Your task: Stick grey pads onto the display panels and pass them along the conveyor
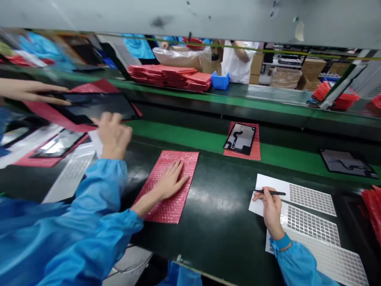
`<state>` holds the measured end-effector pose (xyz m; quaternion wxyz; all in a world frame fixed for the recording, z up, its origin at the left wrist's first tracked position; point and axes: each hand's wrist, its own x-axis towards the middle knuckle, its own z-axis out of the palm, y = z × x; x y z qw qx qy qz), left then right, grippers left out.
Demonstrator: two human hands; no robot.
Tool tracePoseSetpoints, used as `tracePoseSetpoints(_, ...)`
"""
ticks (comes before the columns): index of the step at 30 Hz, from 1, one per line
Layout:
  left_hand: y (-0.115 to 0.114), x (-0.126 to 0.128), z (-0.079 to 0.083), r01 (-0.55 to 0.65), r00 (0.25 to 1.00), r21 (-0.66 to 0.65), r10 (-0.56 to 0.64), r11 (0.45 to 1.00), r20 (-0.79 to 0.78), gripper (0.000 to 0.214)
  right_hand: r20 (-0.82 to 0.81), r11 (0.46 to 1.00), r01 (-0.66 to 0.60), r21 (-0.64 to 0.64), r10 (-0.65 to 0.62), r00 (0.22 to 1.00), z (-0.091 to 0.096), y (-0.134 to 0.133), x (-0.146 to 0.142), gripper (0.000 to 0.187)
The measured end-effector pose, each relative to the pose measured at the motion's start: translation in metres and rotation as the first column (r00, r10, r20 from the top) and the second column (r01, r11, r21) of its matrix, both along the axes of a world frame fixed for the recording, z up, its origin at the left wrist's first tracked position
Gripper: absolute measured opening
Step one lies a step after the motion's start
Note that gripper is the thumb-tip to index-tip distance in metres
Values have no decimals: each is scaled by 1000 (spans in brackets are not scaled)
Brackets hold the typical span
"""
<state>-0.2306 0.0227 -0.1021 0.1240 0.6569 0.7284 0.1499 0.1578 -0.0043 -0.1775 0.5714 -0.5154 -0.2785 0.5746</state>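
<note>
My left hand (168,183) lies flat, fingers stretched out, on a pink bubble-wrap pouch (175,210) on the dark green bench. In my right hand (271,208) is a pair of black tweezers (276,193), held nearly level over the white end of a sticker sheet (312,198). More sheets with rows of small grey squares, one of them a second sticker sheet (315,224), lie under and beside my right wrist. Beyond the pouch, a dark-framed tablet screen panel (245,137) with a black flex cable rests on another pink pouch (256,151).
At left, a co-worker's hands (114,133) handle a dark panel (101,105) with pink wrap. A second panel (348,163) lies at right. On the shelf are stacked red pouches (166,77) and a blue bin (220,80). A grey beam (190,20) crosses above.
</note>
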Motion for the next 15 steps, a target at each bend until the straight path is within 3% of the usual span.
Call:
tracePoseSetpoints(3,-74,16,-12,36,993,3,-35,999,-113,54,38,996,-77,37,76,996,9,4,-2,41)
tracePoseSetpoints(6,-101,52,-18,185,971,-13,-185,983,-150,48,60,983,-141,118,134,989,27,8,-9,42)
tracePoseSetpoints(8,-96,79,-16,307,942,-6,-305,952,-141,43,77,983,-109,145,99,992,44,6,-9,45)
tracePoseSetpoints(11,-67,110,-9,448,890,54,-440,892,-119,47,116,984,-13,179,-8,993,71,-13,5,47)
tracePoseSetpoints(13,-41,125,-11,475,876,78,-463,877,-131,51,124,964,29,264,-64,990,86,-39,24,42)
tracePoseSetpoints(15,-15,137,-21,443,887,50,-430,895,-168,56,189,947,83,312,-147,971,96,-70,47,38)
